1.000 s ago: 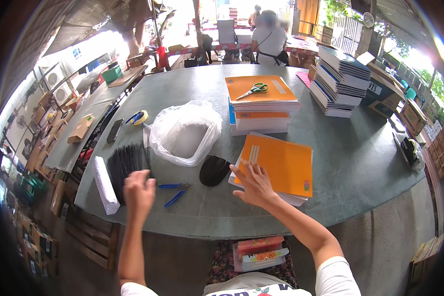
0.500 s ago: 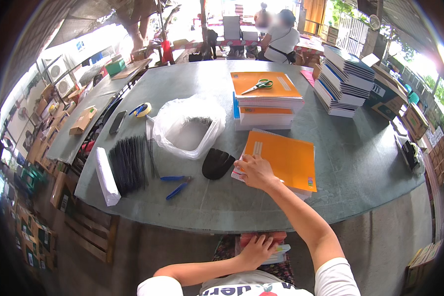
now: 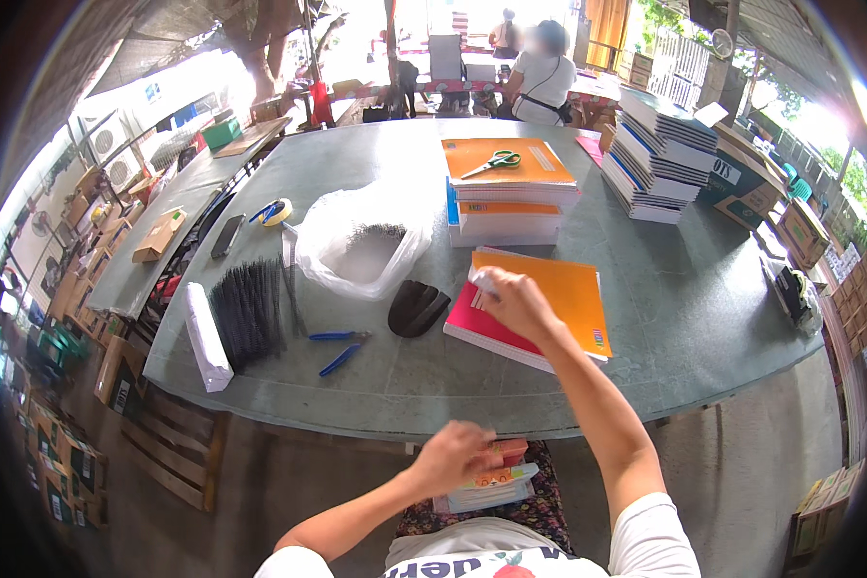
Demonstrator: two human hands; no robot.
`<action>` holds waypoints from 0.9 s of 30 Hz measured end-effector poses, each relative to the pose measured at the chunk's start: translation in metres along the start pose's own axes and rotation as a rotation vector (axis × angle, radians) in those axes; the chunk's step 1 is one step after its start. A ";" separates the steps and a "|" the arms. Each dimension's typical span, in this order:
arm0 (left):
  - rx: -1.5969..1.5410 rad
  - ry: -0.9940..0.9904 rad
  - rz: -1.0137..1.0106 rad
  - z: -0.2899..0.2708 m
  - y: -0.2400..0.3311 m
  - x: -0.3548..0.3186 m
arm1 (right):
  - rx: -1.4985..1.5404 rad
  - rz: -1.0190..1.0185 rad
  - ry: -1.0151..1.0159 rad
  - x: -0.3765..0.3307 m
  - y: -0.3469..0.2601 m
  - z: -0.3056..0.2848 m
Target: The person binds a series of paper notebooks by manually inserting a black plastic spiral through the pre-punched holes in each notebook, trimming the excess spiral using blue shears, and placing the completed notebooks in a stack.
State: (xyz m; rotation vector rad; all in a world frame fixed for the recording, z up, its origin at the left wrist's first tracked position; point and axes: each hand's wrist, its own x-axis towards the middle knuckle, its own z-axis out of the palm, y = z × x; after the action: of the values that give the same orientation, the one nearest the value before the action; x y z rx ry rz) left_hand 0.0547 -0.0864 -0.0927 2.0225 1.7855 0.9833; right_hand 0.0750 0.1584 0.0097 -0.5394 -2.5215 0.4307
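My right hand (image 3: 518, 303) is closed at the left corner of an orange notebook (image 3: 573, 289) on the table. That corner is bent up, with white showing at the fingertips. Beneath it a pink-red notebook (image 3: 482, 318) shows, lying on a low spiral-bound pile. My left hand (image 3: 456, 453) is raised between the table edge and my lap, its fingers smeared by motion. Close by it on my lap lie a red pack (image 3: 511, 451) and a flat pack with a printed face (image 3: 491, 489). A black computer-mouse-shaped item (image 3: 419, 308) sits left of the pile.
Green-handled scissors (image 3: 496, 164) lie on a notebook stack (image 3: 511, 226) behind. Further right stands a tall book stack (image 3: 655, 164). To the left are a white plastic bag (image 3: 332, 265), black bristle-like strips (image 3: 246, 313), blue-handled cutters (image 3: 337, 352), a white roll (image 3: 207, 337) and a tape roll (image 3: 277, 214).
My right hand has moved up slightly with the orange notebook's corner, uncovering the pink-red notebook. My left hand has lifted off the red pack and moved left.
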 end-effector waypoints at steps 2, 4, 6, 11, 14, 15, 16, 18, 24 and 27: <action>-0.551 0.211 -0.251 -0.012 -0.011 0.025 | 0.232 -0.023 0.097 -0.003 -0.011 -0.041; -1.159 0.348 -0.611 -0.016 -0.021 0.055 | 0.419 0.017 0.238 -0.013 -0.019 -0.082; -1.349 0.423 -0.728 -0.020 -0.024 0.079 | 0.511 0.059 0.339 -0.027 -0.026 -0.106; -1.867 0.466 -0.136 -0.064 -0.030 0.076 | 1.608 -0.015 0.559 -0.086 -0.014 -0.104; -1.421 0.668 -0.139 -0.098 -0.044 0.047 | 1.329 -0.027 0.114 -0.124 0.015 -0.096; -1.272 0.591 -0.183 -0.106 -0.050 0.038 | 1.293 0.058 0.083 -0.133 0.021 -0.084; -1.124 0.512 -0.219 -0.108 -0.055 0.030 | 1.152 0.148 0.003 -0.141 0.026 -0.071; -0.958 0.496 -0.300 -0.103 -0.061 0.018 | 1.005 0.222 -0.065 -0.152 0.032 -0.044; -0.871 0.510 -0.392 -0.074 -0.067 0.013 | 1.327 0.414 0.073 -0.163 0.027 0.025; -0.804 0.533 -0.396 -0.077 -0.070 0.016 | 1.195 0.342 0.075 -0.159 0.030 0.023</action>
State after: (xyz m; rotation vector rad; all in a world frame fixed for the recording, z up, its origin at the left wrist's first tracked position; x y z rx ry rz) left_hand -0.0478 -0.0750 -0.0736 0.9343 1.5191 1.8205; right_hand 0.1959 0.1082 -0.0879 -0.4458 -1.6381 1.7919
